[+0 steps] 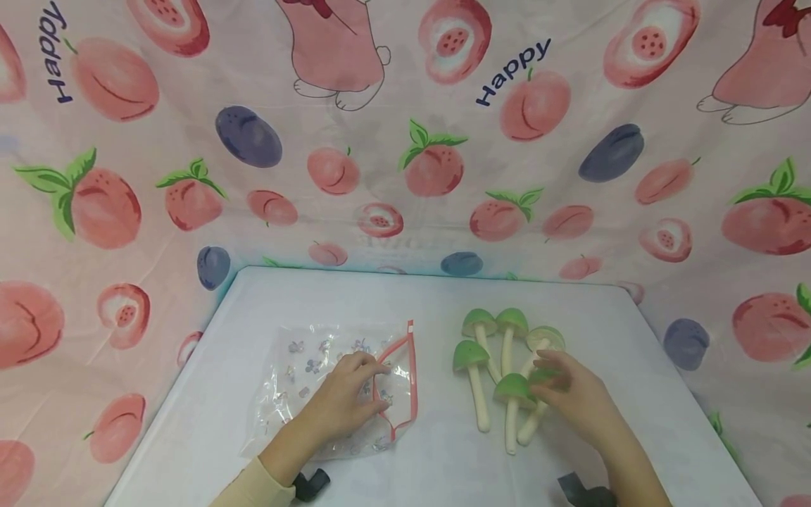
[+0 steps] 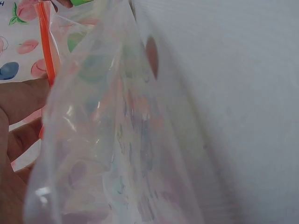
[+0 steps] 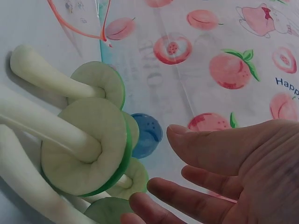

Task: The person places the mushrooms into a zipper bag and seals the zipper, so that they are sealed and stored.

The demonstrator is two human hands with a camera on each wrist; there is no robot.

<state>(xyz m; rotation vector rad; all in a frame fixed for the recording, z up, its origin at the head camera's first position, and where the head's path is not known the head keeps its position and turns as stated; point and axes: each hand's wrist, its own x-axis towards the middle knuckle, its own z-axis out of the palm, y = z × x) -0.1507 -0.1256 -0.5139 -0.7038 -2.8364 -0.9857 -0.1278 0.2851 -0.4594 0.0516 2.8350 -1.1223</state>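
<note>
A clear plastic zip bag (image 1: 285, 394) printed with small figures lies on the left of the table, its red-edged mouth spread and facing right. My left hand (image 1: 345, 394) holds the mouth's near edge with thumb and fingers; the left wrist view shows the film (image 2: 93, 154) raised beside the fingers (image 2: 23, 100). On the right lie several mushrooms with green caps and pale stems, among them one mushroom (image 1: 479, 391) at the group's left. Over the right side of the group is my right hand (image 1: 576, 394). Its thumb and fingers are apart beside a mushroom cap (image 3: 84, 140), holding nothing.
The table (image 1: 443, 465) is white. Behind and beside it hangs a pink cloth (image 1: 374, 169) printed with fruit and rabbits. Black wrist mounts show at the lower edge, one mount (image 1: 310, 486) by the left wrist and another (image 1: 586, 493) by the right.
</note>
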